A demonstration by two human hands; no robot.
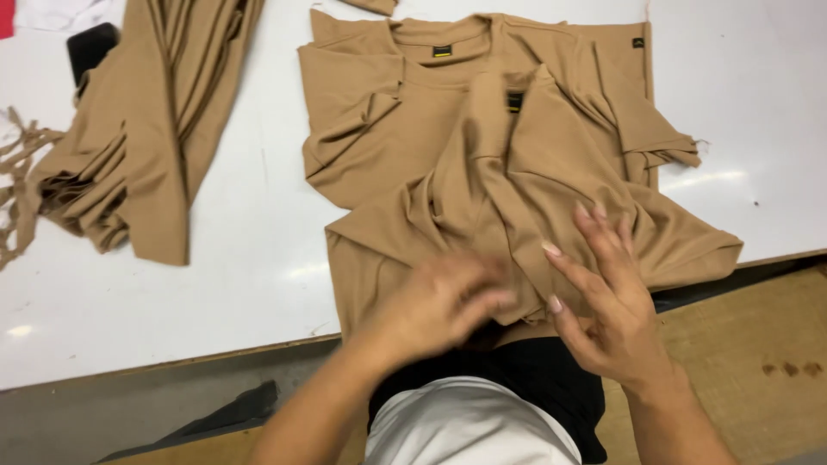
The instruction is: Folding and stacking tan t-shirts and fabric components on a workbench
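Both grips lie apart, left hand and right hand, on rumpled tan shirt.

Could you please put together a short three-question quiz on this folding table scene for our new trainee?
1. True or false: the left hand rests on the crumpled tan shirt.
2. Where does the folded tan stack lie? A) left part of the white table B) on the floor
3. What dark flat thing lies at the far left edge?

Key: 1 true; 2 A; 3 a black phone. The right hand is open with spread fingers.
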